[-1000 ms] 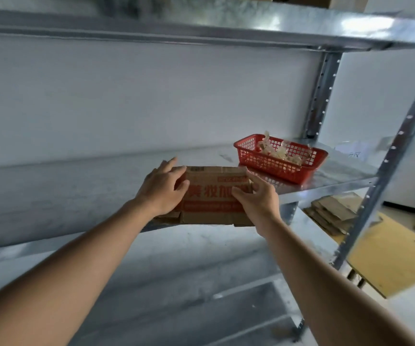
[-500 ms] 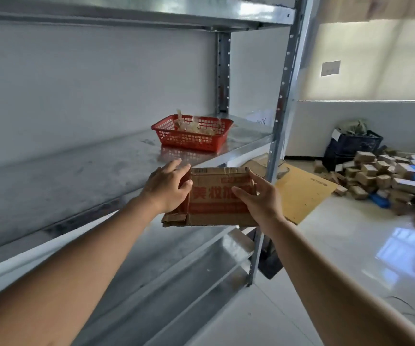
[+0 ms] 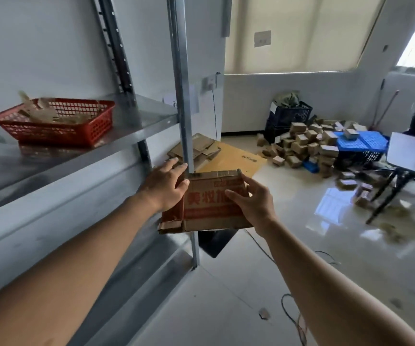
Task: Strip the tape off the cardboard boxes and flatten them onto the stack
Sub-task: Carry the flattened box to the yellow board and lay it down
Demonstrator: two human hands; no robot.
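two hands hold one flattened box (image 3: 209, 203) in the air, out past the front post (image 3: 180, 78) of the rack, above the floor (image 3: 226, 283). the left hand (image 3: 162, 187) has its grip on the box's left edge: thumb curled over the printed front, fingers reaching round behind, the tips showing straight above the top corner. the right hand (image 3: 253, 201) clamps the right edge, thumb laid across the red lettering, fingers wrapped behind. both arms stretch forward, nearly straight, wrists level. the box stands roughly upright, its face towards the camera, a torn flap hanging at the lower left. behind it, on the floor by the post, lies the stack (image 3: 196, 148) of flat card. a red basket (image 3: 56, 123) sits on the shelf (image 3: 131, 126) to the left. a heap of small boxes (image 3: 303, 143) lies well apart, by a blue crate (image 3: 361, 143).
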